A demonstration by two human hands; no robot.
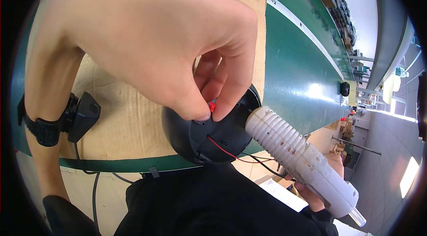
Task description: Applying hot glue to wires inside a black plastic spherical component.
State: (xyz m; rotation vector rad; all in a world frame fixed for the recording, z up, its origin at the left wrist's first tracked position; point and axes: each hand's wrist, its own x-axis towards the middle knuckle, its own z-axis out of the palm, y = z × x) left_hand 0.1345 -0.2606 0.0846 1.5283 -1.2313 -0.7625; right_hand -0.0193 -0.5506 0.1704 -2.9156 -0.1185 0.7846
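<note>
Black rounded shell (pixel 231 133); left fingers (pixel 233 82) pinching red piece (pixel 212 106); right fingers (pixel 311 197) around stained white glue gun (pixel 304 156).

Right hand (pixel 311 197) half behind glue gun (pixel 307 160), red piece (pixel 212 106) partly covered

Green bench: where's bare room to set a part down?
Bare: green bench between the right edge of the cardboard and the white strip; also cardboard between wrist camera and shell. Crowded: the shell, with left hand over it, glue gun at its right, red wire in front.

Left hand (pixel 155 40) pinches red piece (pixel 212 107)—right hand (pixel 311 197) holds glue gun (pixel 307 164) (white).
</note>
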